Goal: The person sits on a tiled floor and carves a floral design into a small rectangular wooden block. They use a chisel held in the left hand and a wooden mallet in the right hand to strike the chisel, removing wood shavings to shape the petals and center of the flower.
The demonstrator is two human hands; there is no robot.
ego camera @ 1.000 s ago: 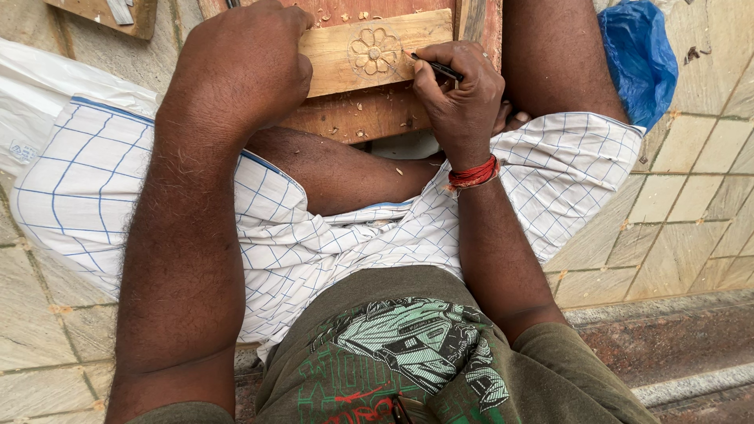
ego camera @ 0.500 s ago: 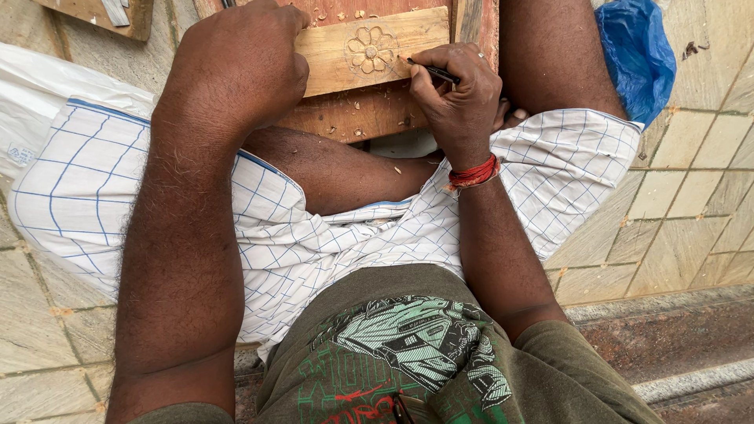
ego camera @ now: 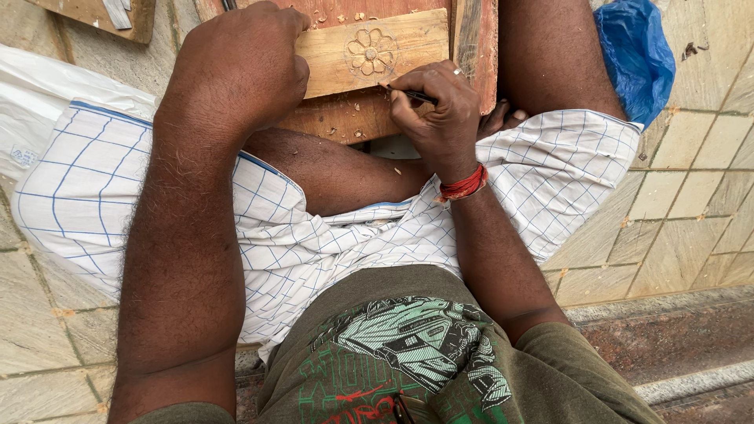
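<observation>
I sit cross-legged on a tiled floor. A pale wooden block (ego camera: pixel 393 56) carved with a flower (ego camera: pixel 371 52) lies on a reddish wooden board (ego camera: pixel 345 118) in front of my legs. My left hand (ego camera: pixel 236 74) presses down on the block's left end, fingers curled over it. My right hand (ego camera: pixel 436 110), with a ring and a red thread at the wrist, is shut on a thin dark carving tool (ego camera: pixel 412 96). The tool's tip touches the block's lower edge just below and right of the flower.
Wood chips lie on the board and on my leg. A blue plastic bag (ego camera: pixel 636 55) sits at the upper right on the tiles. A white plastic sheet (ego camera: pixel 47 94) lies at the left. Another wooden piece (ego camera: pixel 102 14) is at the top left. A stone step (ego camera: pixel 675 345) runs at lower right.
The right hand with the tool has shifted slightly along the block's lower edge. The left hand stays pressed on the block.
</observation>
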